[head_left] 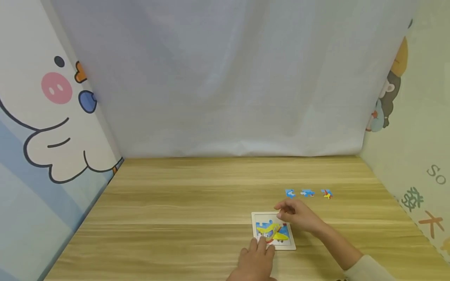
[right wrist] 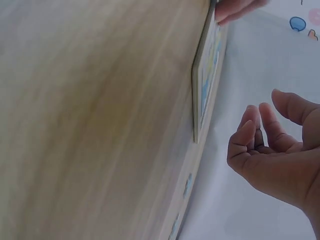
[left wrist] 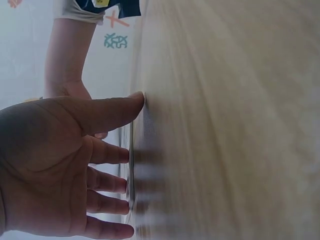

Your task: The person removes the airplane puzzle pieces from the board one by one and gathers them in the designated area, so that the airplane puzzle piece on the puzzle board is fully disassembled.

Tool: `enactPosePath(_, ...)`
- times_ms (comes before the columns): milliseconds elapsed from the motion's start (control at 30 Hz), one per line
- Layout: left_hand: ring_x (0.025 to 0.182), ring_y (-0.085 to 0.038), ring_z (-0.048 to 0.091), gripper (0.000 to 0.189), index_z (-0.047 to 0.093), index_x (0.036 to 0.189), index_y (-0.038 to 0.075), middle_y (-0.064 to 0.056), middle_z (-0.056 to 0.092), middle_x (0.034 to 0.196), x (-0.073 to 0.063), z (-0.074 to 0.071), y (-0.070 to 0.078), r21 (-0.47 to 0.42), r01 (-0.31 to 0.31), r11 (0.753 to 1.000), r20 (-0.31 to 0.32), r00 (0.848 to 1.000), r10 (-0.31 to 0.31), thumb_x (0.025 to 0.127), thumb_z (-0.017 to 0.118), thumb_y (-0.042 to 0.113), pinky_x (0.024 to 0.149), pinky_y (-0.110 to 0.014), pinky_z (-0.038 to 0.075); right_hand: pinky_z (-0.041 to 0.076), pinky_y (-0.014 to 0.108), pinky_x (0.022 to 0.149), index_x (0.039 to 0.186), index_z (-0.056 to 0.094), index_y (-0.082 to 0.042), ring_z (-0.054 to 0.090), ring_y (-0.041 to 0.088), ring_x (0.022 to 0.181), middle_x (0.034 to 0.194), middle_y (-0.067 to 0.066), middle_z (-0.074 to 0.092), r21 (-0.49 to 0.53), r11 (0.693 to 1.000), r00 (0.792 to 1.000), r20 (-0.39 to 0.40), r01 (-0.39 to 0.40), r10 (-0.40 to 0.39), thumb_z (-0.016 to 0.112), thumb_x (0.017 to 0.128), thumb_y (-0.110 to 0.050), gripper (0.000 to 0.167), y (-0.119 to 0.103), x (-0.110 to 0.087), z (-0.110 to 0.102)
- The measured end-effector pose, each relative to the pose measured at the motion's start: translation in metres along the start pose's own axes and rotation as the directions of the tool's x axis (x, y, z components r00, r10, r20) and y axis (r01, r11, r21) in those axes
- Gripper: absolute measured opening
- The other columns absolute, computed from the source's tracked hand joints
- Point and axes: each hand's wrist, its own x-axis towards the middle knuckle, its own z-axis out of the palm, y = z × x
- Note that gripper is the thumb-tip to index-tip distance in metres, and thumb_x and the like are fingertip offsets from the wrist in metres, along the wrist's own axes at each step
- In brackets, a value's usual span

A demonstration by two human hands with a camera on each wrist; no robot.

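A square jigsaw puzzle board [head_left: 293, 246] with a pale frame lies on the table, bearing a partly filled picture of a yellow airplane on blue. The fingertips of my left hand [head_left: 256, 260] rest on its near left edge, fingers extended. My right hand [head_left: 299, 215] hovers over the far right corner of the board, its fingers loosely bent. In the right wrist view the thumb stands apart from the fingers, and nothing shows between them. Beyond that hand lie three loose puzzle pieces: a blue-and-white piece [head_left: 290, 193], a blue piece [head_left: 307, 193] and a red-and-yellow piece [head_left: 327, 194].
The wood-grain table [head_left: 168, 218] extends widely to the left of the board. A pale grey cloth [head_left: 225, 86] hangs along its far edge. Printed cartoon panels stand on both sides, a left panel [head_left: 21, 164] and a right panel [head_left: 415, 156].
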Motion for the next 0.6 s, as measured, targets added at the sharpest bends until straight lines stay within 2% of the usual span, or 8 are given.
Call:
enactPosePath(133,0.123,-0.023,0.036,0.075,0.047,0.132,0.020,-0.003,0.037,0.137,0.003,0.000,0.000,0.016,-0.007,1.000,0.030,1.000,0.006,0.071,0.068,0.059,0.082,-0.038,0.047,0.049,0.028,0.063,0.109,0.056,0.010,0.054,0.021,0.074,0.086,0.009,0.055,0.012,1.000,0.999,0.038,0.000,-0.001,0.062,0.088,-0.007,0.027,0.000,0.004,0.008)
enactPosePath(333,0.121,-0.023,0.036,0.074,0.048,0.133,0.020,-0.003,0.038,0.135,0.002,-0.002,0.000,0.022,-0.022,1.000,0.029,0.999,0.021,0.073,0.067,0.059,0.081,-0.035,0.047,0.050,0.028,0.064,0.108,0.056,0.009,0.053,0.020,0.076,0.088,0.010,0.054,0.036,0.999,0.996,0.083,-0.015,0.012,0.061,0.087,-0.003,0.025,0.000,0.011,0.017)
enactPosePath(533,0.120,-0.022,0.036,0.074,0.048,0.134,0.020,-0.002,0.038,0.131,0.001,-0.003,-0.001,0.012,-0.029,0.999,0.030,0.999,0.029,0.073,0.066,0.059,0.081,-0.033,0.047,0.049,0.027,0.063,0.103,0.060,0.005,0.053,0.020,0.076,0.086,0.007,0.056,-0.049,0.999,0.994,0.112,-0.014,0.020,0.062,0.083,0.001,0.020,-0.001,0.017,0.024)
enactPosePath(600,0.120,-0.022,0.036,0.074,0.048,0.134,0.021,-0.001,0.039,0.131,0.001,-0.003,-0.001,0.014,-0.030,0.999,0.031,0.999,0.029,0.073,0.066,0.059,0.081,-0.034,0.047,0.049,0.030,0.066,0.101,0.062,0.003,0.053,0.019,0.078,0.087,0.005,0.058,-0.091,0.996,0.991,0.130,-0.016,0.028,0.064,0.081,0.001,0.020,-0.001,0.017,0.026)
